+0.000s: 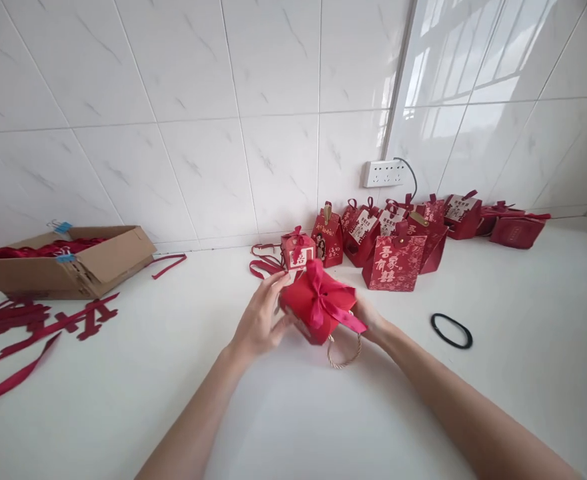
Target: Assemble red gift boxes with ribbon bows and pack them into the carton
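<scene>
Between my two hands is a red gift box (303,301), tilted a little above the white table. A pink-red ribbon bow (319,297) is tied on its top, and a twisted beige cord handle (344,363) hangs from the near side. My left hand (263,317) grips the box's left side, fingers along its edge and thumb nearer me. At the right side, my right hand (369,320) holds the box too, its fingers mostly hidden behind the box and ribbon. Just behind stands a small red box (298,251) with a white label.
Several red gift boxes (395,263) stand along the tiled wall. A black ring-shaped band (451,331) lies at right. At left are a cardboard box (108,260) of red ribbon and loose ribbon strips (28,370). A power strip (384,174) is on the wall.
</scene>
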Motion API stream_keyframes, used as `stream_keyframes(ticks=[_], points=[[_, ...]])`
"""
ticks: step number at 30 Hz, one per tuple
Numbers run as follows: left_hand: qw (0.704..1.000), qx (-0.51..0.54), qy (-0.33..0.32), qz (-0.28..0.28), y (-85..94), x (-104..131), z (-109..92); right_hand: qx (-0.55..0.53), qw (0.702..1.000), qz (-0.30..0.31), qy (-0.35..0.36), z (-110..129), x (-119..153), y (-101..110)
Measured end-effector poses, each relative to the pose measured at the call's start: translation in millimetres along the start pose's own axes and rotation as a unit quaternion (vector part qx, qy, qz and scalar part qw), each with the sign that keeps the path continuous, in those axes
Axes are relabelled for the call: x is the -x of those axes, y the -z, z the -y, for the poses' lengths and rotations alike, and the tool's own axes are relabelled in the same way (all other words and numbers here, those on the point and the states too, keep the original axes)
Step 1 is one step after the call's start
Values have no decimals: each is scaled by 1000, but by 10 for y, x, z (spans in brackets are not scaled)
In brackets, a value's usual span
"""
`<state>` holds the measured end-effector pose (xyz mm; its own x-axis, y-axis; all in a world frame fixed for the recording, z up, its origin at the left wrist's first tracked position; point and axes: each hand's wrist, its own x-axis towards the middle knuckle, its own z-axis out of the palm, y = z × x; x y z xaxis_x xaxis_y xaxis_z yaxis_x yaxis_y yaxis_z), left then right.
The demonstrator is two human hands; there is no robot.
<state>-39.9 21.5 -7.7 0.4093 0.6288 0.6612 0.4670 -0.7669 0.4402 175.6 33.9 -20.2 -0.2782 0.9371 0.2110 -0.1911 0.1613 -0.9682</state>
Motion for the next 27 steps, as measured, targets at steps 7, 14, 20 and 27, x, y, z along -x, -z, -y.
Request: stream_keyframes(ticks=[7, 14, 20, 27], points=[[938, 239, 232, -93, -140, -68, -137, -91, 995, 13, 29, 158, 114, 12], [909, 296, 283, -81, -97, -41, -46, -21, 996, 79, -47, 69, 106, 94], [924, 331, 193, -25, -154, 26, 25, -25, 994, 91, -52, 163, 114, 83], [943, 241, 229, -9, -247, 13, -119, 1, 999, 50, 4, 306, 141, 40]])
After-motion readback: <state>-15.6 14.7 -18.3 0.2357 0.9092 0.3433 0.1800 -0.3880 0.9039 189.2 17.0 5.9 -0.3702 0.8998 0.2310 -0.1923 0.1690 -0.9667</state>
